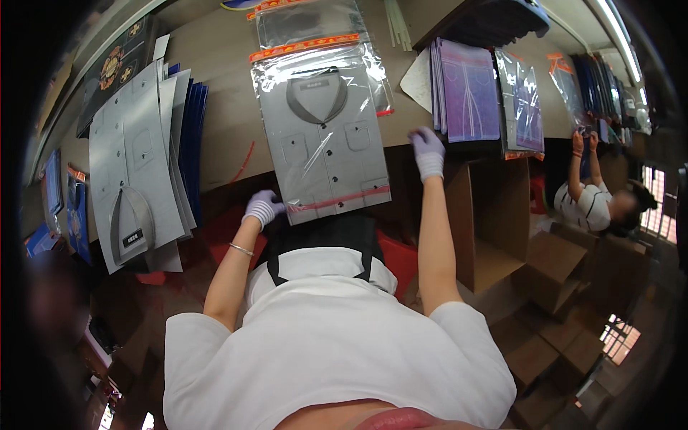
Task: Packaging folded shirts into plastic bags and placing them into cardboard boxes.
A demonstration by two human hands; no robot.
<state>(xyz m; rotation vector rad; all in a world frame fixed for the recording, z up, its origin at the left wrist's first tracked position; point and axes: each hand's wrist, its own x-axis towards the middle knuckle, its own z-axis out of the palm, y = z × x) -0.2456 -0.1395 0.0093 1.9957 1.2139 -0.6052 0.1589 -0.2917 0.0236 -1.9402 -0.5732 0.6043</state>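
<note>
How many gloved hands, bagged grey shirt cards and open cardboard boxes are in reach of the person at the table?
Gloved hands: 2, the left hand and the right hand
Bagged grey shirt card between them: 1
Open cardboard box by the right arm: 1
Total: 4

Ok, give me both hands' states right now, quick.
Left hand: closed on the lower left corner of the bagged grey shirt.
Right hand: holds nothing, reaching toward the purple card stack; open or closed cannot be told.
</note>
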